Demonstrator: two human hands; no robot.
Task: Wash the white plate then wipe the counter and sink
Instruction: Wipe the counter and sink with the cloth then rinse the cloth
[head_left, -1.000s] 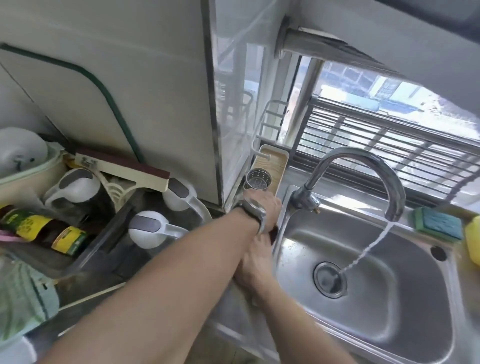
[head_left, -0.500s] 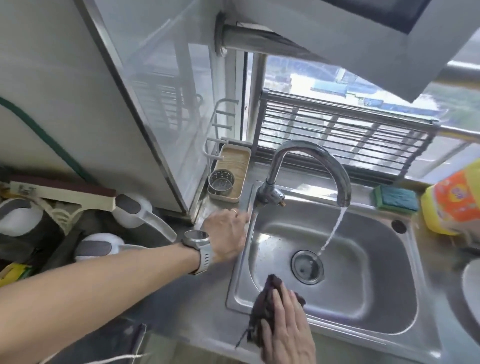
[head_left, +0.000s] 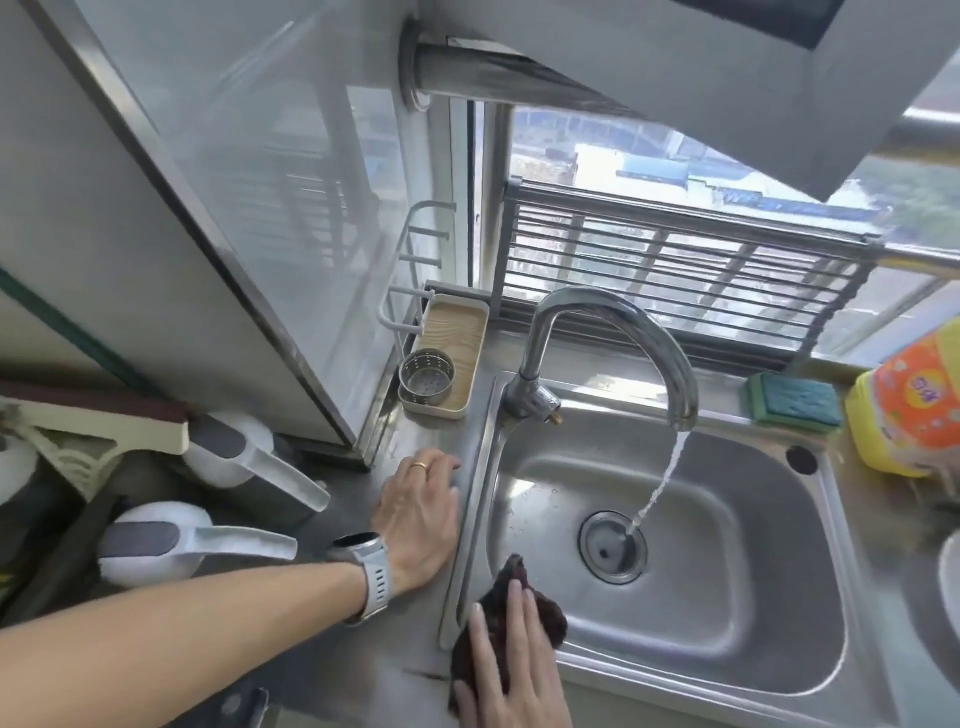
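Sink (head_left: 727, 597) rim — right hand (head_left: 511, 660) presses dark cloth (head_left: 524, 603) flat

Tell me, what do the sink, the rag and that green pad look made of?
Sink: likely stainless steel, brushed grey with soft reflections. Rag under the right hand: dark, crumpled, soft-folding cloth. Green pad: looks like a sponge with a rough scouring top, its yellow layer showing at the edge.
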